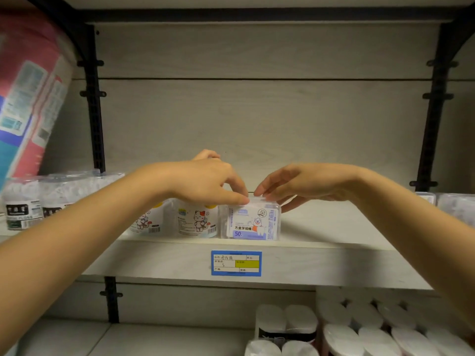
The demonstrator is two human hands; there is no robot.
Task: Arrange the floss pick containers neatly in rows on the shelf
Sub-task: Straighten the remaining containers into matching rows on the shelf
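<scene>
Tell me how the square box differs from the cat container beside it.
The square box has flat sides and a purple label; the cat container looks rounded, with a white cat label. The left hand and the right hand pinch the square box's top, not the cat container. Both stand upright at the shelf front.

Your left hand (203, 181) and right hand (295, 183) cover the top rear edge of the box (253, 222); finger contact behind it is hidden. Your left arm (77, 240) masks most of one cat tub (146, 223). The pink pack (25, 93) is blurred and cut by the left edge. The containers (455, 205) at the right edge are cropped. The price tag (236, 263) handwriting is too small to read. The rolls (359, 330) run off the bottom.
</scene>
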